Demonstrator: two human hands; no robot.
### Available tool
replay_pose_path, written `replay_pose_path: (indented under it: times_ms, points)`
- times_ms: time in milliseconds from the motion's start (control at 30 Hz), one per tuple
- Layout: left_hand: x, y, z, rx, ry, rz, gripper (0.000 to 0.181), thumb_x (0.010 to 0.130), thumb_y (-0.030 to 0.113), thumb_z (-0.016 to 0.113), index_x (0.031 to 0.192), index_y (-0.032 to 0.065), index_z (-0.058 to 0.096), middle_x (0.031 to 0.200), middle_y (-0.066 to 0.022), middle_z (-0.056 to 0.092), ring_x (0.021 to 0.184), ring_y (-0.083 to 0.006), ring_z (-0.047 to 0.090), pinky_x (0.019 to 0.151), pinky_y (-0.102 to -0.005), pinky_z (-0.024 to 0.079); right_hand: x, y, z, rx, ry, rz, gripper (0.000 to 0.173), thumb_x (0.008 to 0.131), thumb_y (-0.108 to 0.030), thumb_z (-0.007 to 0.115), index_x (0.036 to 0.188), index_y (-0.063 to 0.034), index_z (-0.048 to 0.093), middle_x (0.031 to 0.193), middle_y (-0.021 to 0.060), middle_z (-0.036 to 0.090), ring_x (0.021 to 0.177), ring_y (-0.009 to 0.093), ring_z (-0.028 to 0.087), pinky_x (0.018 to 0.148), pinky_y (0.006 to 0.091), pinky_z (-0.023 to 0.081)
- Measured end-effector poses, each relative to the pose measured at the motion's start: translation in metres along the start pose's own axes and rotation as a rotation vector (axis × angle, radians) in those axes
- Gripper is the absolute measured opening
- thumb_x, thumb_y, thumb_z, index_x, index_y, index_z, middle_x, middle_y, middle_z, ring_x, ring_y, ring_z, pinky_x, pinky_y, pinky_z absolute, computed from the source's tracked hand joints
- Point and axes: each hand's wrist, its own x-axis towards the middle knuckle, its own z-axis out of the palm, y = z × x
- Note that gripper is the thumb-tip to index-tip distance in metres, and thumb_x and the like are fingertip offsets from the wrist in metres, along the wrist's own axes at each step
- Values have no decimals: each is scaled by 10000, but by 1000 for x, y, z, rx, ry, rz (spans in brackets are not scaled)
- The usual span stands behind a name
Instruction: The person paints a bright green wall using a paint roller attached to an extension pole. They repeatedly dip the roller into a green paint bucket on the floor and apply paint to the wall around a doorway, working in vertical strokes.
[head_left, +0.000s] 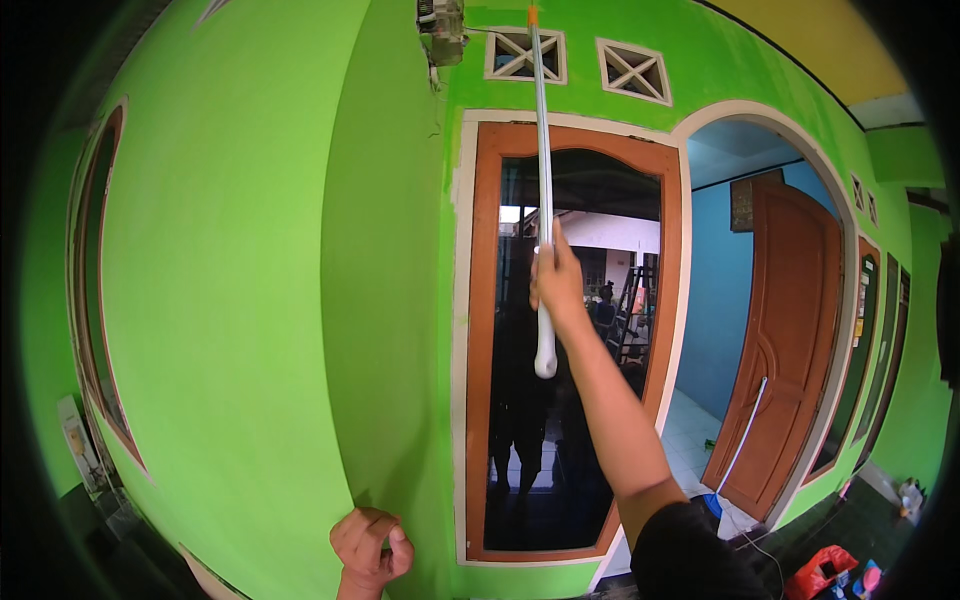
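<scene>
My right hand (561, 277) is raised in front of the window and wraps around a long pole (543, 142). The pole is pale metal with a white handle (546, 356) at its lower end. It stands nearly upright, and its orange fitting (533, 16) reaches the top of the picture, so whatever is at its tip is hidden. Behind it is a dark glass pane (577, 435) in a brown wooden frame (484, 337). Low on the left, my left hand (371, 546) is curled near the green wall (217, 300), with nothing visible in it.
An electricity meter (442, 31) with loose wires hangs high on the wall, beside two cross-barred vents (634, 71). To the right, an arched doorway has a brown door (787, 337); a blue-headed long-handled tool (742, 442) leans there. A red plastic bag (819, 570) lies lower right.
</scene>
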Motion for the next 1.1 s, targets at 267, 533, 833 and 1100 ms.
replay_pose_path:
  times_ms: [267, 533, 833, 1100]
  points:
    - [-1, 0, 0, -17, -3, 9, 55, 841, 75, 632, 890, 67, 608, 707, -49, 629, 542, -209, 584, 472, -315, 439, 82, -57, 7, -62, 28, -40, 583, 1089, -209, 458, 1646, -127, 309, 636, 57, 538, 423, 167, 526, 388, 348, 466]
    - [-3, -1, 1, -6, 4, 9, 58, 845, 84, 632, 891, 71, 600, 710, -47, 631, 543, -207, 581, 468, -318, 431, -79, 29, -15, -50, -8, 56, 575, 1109, -192, 455, 1660, -226, 295, 707, 2, 497, 461, 93, 475, 391, 285, 434]
    - [-1, 0, -1, 8, 5, 2, 44, 847, 89, 635, 874, 75, 604, 692, -37, 631, 553, -206, 587, 472, -316, 434, -184, 28, -27, 25, -8, 198, 575, 1123, -196, 455, 1666, -274, 281, 754, 2, 489, 477, 66, 449, 422, 262, 429]
    - [1, -1, -1, 20, 1, 2, 39, 852, 81, 628, 881, 75, 602, 697, -39, 631, 557, -213, 588, 476, -319, 434, -30, -16, -17, 20, -7, 103, 558, 1106, -181, 462, 1647, -213, 329, 759, 32, 511, 447, 103, 463, 389, 284, 434]
